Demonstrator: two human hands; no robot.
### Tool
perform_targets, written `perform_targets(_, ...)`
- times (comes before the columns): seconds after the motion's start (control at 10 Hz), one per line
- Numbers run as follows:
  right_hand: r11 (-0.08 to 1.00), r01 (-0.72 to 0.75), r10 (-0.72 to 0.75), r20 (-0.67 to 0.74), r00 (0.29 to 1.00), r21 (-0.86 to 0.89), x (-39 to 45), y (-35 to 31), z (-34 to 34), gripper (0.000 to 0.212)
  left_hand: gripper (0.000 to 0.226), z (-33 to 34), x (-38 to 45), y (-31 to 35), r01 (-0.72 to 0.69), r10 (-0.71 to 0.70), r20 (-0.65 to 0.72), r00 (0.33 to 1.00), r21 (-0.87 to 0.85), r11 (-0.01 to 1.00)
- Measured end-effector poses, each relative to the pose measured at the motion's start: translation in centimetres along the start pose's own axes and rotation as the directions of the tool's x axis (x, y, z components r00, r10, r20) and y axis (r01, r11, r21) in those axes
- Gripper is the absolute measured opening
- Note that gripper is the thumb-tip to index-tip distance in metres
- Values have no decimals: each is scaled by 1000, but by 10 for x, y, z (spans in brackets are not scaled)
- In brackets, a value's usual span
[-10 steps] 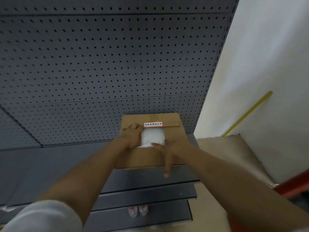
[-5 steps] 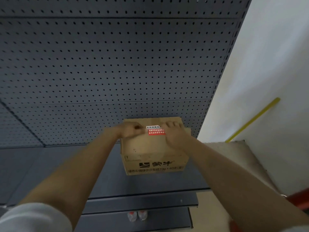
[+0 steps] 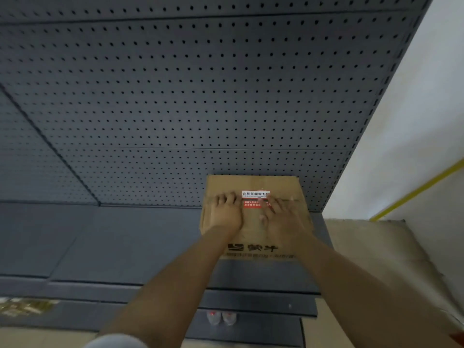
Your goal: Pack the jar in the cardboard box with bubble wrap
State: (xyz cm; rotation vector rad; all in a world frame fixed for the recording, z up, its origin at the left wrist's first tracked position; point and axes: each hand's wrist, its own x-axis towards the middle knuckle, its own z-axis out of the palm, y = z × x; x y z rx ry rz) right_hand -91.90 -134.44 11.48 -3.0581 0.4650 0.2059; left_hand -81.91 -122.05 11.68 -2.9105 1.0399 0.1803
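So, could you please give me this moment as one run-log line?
stage: closing flaps | cardboard box: on shelf, flaps down | left hand: flat on top | right hand: flat on top | jar: hidden

From my remote seat I see two bare forearms reaching in from the bottom of the head view, both uncovered from well above the wrist down to the fingers. The left hand (image 3: 227, 214) and the right hand (image 3: 283, 222) wear no gloves, and I make out no rings, watch or wristband, though motion blur softens the fingers. A pale, whitish rounded fabric sleeve edge (image 3: 116, 342) caps the left arm at the bottom border. The right arm runs off the lower right corner with its sleeve out of frame.
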Motion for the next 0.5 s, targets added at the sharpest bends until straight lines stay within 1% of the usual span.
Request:
perform_targets(0.1,1000,-3,4,-92,996,10,-13,-3,-7,60,53,-13,-12,3,41,-46,-62,997,-87,995)
perform_targets(0.2,999,20,-8,-262,965,44,-32,-7,-28,69,54,-30,-32,-1,-14,-17,-195,981,-157,988)
perform_targets(0.3,978,22,68,-421,904,206,-69,-12,-55,66,57,-51,-63,-8,-74,26,-268,963,-171,983)
perform_targets(0.4,912,57,164,-488,857,405,-124,-18,-74,50,56,-64,-107,-20,-122,50,-344,938,-190,974)
perform_targets(0.5,807,214,258,-654,711,550,-194,-37,-101,27,55,-67,-152,-40,-161,87,-376,922,-169,972)
